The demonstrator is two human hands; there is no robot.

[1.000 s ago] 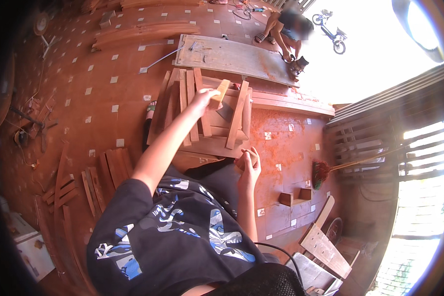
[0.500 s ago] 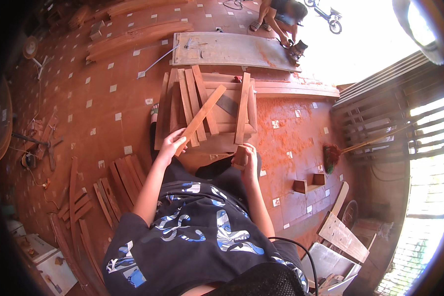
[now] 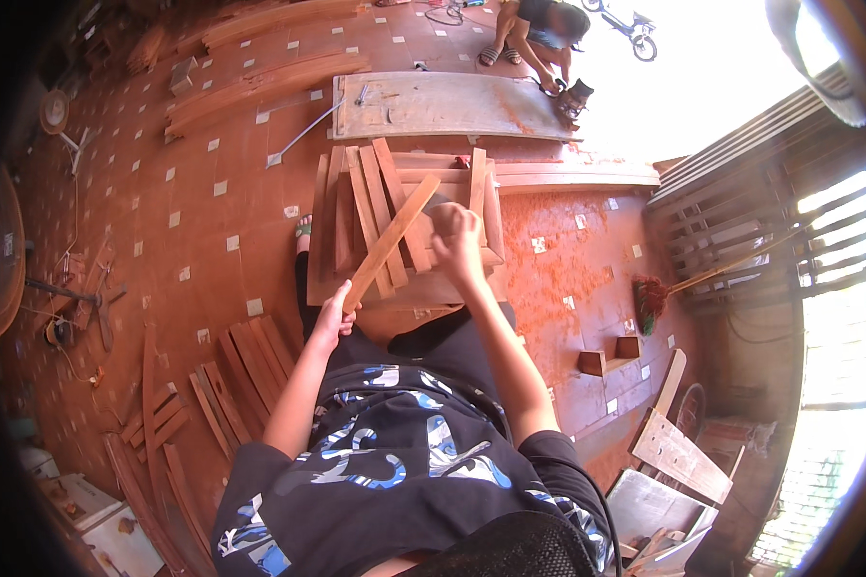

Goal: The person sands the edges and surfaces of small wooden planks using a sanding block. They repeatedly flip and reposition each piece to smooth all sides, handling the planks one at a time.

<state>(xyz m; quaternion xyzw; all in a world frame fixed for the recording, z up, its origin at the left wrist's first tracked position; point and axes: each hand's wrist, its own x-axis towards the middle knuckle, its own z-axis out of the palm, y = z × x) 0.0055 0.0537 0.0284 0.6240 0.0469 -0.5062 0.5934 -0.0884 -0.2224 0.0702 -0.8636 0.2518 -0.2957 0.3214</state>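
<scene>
Clock read on the view, 12 at top. Largest item: the red tiled floor [image 3: 260,212], running under everything, with orange shavings towards 2 o'clock. Long grey board [image 3: 452,106] lies at 12; a co-worker [image 3: 546,43] bends at its far right end, at 1, hands on a dark tool [image 3: 573,100]. Wood stack [image 3: 368,221] sits at 11, directly ahead of the wearer, several loose lengths laid across its top. More boards [image 3: 253,361] lie at 8, on the floor. Wooden strip [image 3: 392,242], the piece being worked, slants from the left hand up towards 12, far end over the stack; whether it rests there cannot be told. Left hand [image 3: 333,319], between 8 and 9: grip closed round the strip's near end. Right hand [image 3: 460,240], at 1, just beside the strip's upper half: blurred, grip apparently curled closed about a small brown block [image 3: 443,218]; contact between block and strip not discernible. Step in hand, judged: rubbing or dressing the strip with the block. Next move would call for a firm left hold and the block laid flat on the strip, clear of the left fingers.
</scene>
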